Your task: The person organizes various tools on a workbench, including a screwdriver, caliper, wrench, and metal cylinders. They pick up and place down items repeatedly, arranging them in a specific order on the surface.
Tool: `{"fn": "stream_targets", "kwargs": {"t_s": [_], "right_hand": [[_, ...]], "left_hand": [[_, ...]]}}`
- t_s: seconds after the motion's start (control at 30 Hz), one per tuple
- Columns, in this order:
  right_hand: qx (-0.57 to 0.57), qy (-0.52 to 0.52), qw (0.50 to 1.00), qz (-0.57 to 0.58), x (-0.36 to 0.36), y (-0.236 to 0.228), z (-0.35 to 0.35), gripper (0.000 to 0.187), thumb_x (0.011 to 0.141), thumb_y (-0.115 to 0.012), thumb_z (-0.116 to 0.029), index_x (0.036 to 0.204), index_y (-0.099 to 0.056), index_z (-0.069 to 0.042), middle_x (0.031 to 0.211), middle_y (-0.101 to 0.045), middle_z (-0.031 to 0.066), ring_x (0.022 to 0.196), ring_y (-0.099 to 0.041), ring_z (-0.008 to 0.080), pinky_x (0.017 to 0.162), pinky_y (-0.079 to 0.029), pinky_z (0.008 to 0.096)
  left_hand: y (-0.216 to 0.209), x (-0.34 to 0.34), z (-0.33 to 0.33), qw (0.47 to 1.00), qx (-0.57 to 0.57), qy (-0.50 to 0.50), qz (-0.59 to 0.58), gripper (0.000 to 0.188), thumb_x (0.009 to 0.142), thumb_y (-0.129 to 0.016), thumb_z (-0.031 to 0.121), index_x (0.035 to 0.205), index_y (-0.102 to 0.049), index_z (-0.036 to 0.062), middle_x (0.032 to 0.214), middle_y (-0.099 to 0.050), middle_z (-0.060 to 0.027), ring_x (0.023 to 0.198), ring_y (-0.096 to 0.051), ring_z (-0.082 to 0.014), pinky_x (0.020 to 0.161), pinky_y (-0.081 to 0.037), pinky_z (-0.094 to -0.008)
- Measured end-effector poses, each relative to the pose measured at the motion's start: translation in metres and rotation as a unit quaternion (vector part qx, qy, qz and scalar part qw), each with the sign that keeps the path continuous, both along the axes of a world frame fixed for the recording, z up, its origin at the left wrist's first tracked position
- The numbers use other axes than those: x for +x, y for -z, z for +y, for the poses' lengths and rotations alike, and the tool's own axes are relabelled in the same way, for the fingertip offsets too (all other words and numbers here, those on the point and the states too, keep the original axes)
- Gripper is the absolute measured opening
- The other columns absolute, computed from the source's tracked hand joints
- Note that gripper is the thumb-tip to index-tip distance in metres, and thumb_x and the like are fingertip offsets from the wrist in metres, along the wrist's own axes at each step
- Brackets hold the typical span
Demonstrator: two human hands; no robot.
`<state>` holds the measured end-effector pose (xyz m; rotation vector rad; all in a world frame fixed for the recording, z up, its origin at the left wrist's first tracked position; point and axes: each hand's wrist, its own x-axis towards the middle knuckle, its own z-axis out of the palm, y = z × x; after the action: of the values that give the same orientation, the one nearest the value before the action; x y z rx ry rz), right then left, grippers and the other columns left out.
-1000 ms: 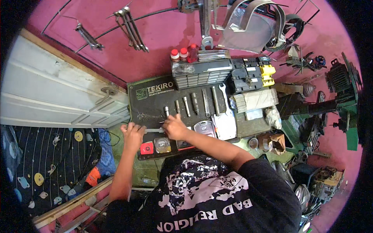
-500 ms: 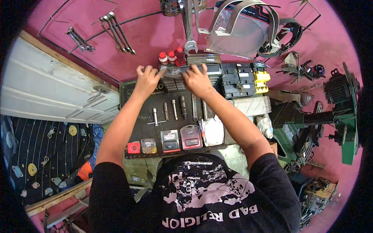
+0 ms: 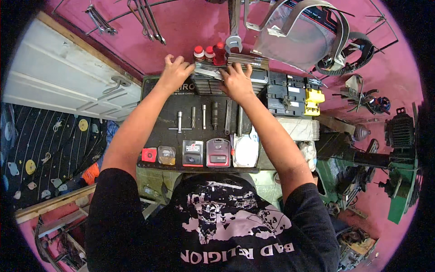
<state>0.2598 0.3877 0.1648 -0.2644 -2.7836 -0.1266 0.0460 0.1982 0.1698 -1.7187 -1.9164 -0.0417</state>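
My left hand and my right hand reach to the back of the black-topped table. Between them a thin, silvery strip slants over the top of a dark stacked drawer unit. The left fingers are pinched at the strip's left end. My right fingers bend over its right end; their tips are partly hidden. Just beyond stand small red-capped bottles and a red bottle. A bundle of flat brownish strips lies behind my right hand.
Nearer on the table lie a T-handle socket wrench, a drill bit, a combination wrench and several small packages. Black batteries stand right of the drawers. A large wrench hangs on the pink wall.
The view has shifted, so the wall and table sit differently in it. The strip between my hands now shows more clearly, slanting down to the right. Both hands stay at the drawer unit's top.
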Motion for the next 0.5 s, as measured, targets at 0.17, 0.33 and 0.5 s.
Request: {"fn": "stream_targets", "kwargs": {"t_s": [0.17,0.33,0.5], "right_hand": [[-0.043,0.011,0.999,0.03,0.005,0.01,-0.008,0.05,0.08,-0.081,-0.033,0.128,-0.07,-0.022,0.115,-0.066,0.0018,0.13,-0.05,0.0265,0.11,-0.025,0.0661],[-0.053,0.033,0.998,0.027,0.006,0.011,-0.014,0.036,0.095,-0.061,-0.022,0.13,-0.069,-0.023,0.116,-0.068,0.0035,0.127,-0.051,0.0271,0.11,-0.025,0.0642],[-0.055,0.071,0.995,0.044,0.01,0.021,-0.024,0.038,0.098,-0.058,-0.021,0.135,-0.067,-0.024,0.121,-0.066,0.0023,0.132,-0.05,0.0256,0.109,-0.025,0.0654]], "left_hand": [[0.003,0.002,0.001,0.999,-0.03,-0.018,-0.001,0.023,0.091,-0.068,0.026,0.112,-0.072,0.0182,0.101,-0.073,0.0019,0.105,-0.06,-0.0192,0.098,-0.036,-0.0567],[0.003,0.008,0.007,0.999,-0.009,-0.047,-0.022,0.022,0.092,-0.065,0.024,0.111,-0.075,0.0191,0.103,-0.073,0.0017,0.106,-0.059,-0.0193,0.097,-0.036,-0.0559],[0.003,0.03,0.014,0.992,0.017,-0.114,-0.049,0.024,0.094,-0.065,0.025,0.114,-0.076,0.0196,0.113,-0.07,0.0021,0.11,-0.057,-0.0189,0.096,-0.036,-0.0547]]}}
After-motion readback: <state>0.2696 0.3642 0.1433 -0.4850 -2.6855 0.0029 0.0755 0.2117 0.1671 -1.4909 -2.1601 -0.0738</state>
